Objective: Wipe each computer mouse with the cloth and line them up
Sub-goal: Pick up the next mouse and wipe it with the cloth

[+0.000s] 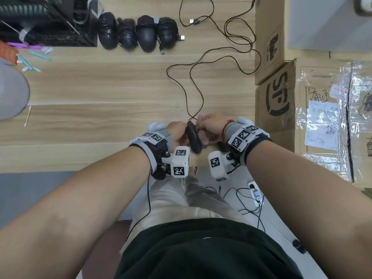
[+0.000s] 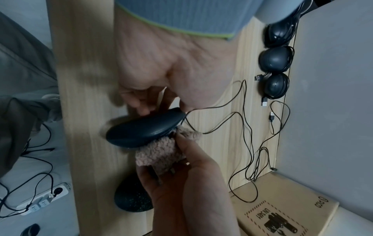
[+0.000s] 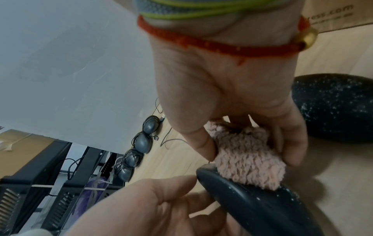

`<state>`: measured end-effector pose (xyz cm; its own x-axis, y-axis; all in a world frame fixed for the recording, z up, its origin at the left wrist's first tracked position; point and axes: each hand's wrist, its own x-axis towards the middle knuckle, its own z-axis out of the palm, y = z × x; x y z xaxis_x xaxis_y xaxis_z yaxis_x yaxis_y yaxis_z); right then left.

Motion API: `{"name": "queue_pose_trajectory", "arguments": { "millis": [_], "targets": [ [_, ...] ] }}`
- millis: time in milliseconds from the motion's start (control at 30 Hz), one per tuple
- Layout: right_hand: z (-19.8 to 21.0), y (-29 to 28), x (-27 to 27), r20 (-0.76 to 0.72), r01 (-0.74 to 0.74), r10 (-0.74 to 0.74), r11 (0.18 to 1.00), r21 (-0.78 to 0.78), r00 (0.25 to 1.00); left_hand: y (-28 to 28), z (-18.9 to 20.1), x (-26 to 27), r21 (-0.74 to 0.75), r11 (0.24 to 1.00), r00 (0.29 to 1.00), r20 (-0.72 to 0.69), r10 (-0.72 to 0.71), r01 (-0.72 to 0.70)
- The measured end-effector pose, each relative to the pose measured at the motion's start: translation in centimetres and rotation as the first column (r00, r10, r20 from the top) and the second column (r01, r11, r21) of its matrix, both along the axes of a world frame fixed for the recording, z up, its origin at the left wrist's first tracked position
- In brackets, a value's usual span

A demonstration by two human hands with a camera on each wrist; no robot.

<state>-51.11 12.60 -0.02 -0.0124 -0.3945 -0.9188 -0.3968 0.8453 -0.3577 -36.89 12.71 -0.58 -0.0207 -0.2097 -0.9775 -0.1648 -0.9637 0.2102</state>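
Holding a black mouse (image 1: 194, 137) just above the near edge of the wooden table (image 1: 112, 89), the left hand (image 1: 178, 132) has its fingers curled around the mouse's underside, with the mouse tipped on its side. The right hand (image 1: 212, 125) is bunched around a fuzzy pink cloth (image 3: 247, 155) — thumb on one side, fingers on the other — and the cloth is pressed against the top of the mouse. White specks show on the mouse's dark shell next to the cloth.

A thin black cable (image 1: 193, 83) runs from the mouse across the table in loose loops, and ends at a plug (image 1: 193, 21) near the far edge of the table.

A second black mouse (image 3: 335, 107), speckled with white bits, sits on the table just beside the right hand, on the side toward the cardboard box (image 1: 275, 93). In the head view the right wrist mostly hides it.

At the far edge of the table, four black mice (image 1: 137, 32) stand side by side in a row, touching or nearly touching — each has its cable wound around it. They are well apart from the hands.

The cardboard box stands at the right end of the table. Some small plastic sticks (image 1: 33, 59) lie at the left end of the table, near a black case (image 1: 46, 21).
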Motion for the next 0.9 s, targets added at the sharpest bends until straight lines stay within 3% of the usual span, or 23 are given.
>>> {"name": "queue_pose_trajectory", "arguments": {
  "millis": [267, 467, 567, 667, 800, 900],
  "targets": [
    [-0.6, 0.4, 1.5, 0.103, 0.109, -0.113, 0.993, 0.047, 0.988, 0.2, -1.2, 1.5, 0.004, 0.999, 0.998, -0.042, 0.044, -0.044],
    [-0.7, -0.6, 2.1, 0.097, 0.013, -0.004, 0.996, -0.093, 0.995, -0.1, -0.6, 1.9, -0.081, 0.993, 0.996, -0.030, 0.084, -0.087],
    [1.6, -2.0, 2.6, 0.118, 0.003, 0.022, 0.977, -0.211, 0.993, -1.5, 1.3, 2.5, -0.109, 0.982, 0.987, -0.067, 0.148, -0.155],
    [4.9, -3.2, 3.2, 0.215, 0.061, -0.004, 0.963, -0.261, 0.977, -3.3, 3.5, 3.3, -0.101, 0.967, 0.959, -0.190, 0.211, -0.233],
    [10.5, -5.7, 4.8, 0.319, 0.174, -0.062, 0.925, -0.337, 0.946, -5.4, 10.9, 4.9, -0.231, 0.922, 0.932, -0.262, 0.249, -0.311],
    [13.7, -7.4, 5.7, 0.181, -0.051, 0.203, 0.789, -0.612, 0.962, -6.7, 14.8, 6.3, -0.326, 0.875, 0.911, -0.326, 0.251, -0.358]
  ]
}}
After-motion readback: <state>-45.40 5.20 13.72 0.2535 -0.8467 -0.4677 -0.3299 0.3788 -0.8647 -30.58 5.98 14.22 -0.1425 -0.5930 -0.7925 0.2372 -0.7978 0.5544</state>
